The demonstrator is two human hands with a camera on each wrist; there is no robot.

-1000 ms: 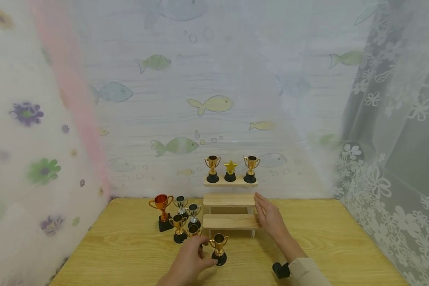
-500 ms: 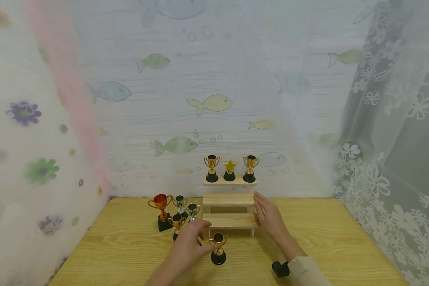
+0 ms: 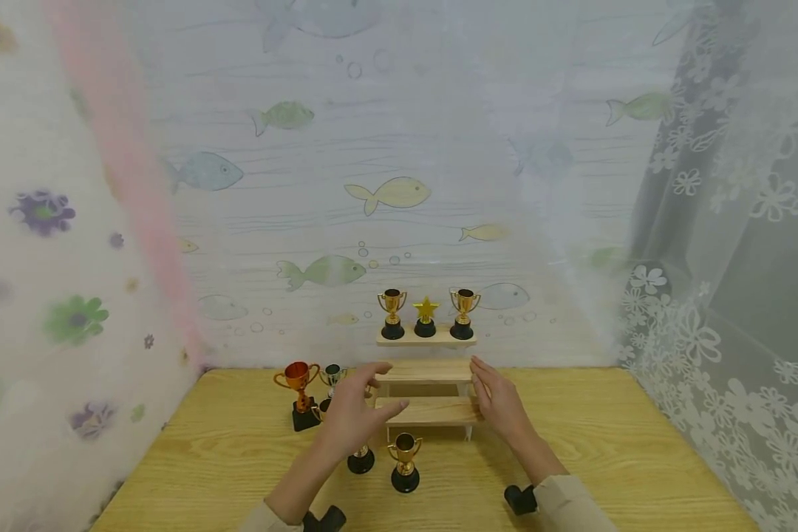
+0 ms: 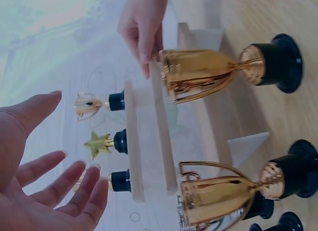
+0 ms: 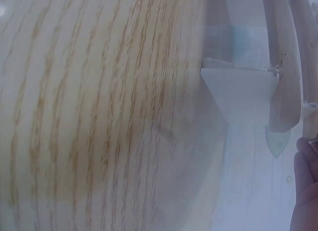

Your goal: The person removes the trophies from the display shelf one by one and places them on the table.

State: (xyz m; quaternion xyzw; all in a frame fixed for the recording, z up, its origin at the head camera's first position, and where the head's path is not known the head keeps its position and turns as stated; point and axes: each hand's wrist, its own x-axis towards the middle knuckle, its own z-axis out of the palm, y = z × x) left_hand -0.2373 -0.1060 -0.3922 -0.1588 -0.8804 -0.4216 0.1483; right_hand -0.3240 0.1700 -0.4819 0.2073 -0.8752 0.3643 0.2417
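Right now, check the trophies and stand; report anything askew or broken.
Nothing stands out: the trophies that show fully look upright, and the stand looks level. The left hand hides parts of others.

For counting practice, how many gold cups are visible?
5: left cup and right cup on the top shelf; front cup, middle cup and back cup on the table, last two partly behind the left hand. More may be hidden.

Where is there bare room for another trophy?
Free: the pale wooden middle step and lowest step, up to the right hand; the yellow wooden table right of that hand. Crowded: the top step, with three black-based gold trophies, and around the red-orange cup.
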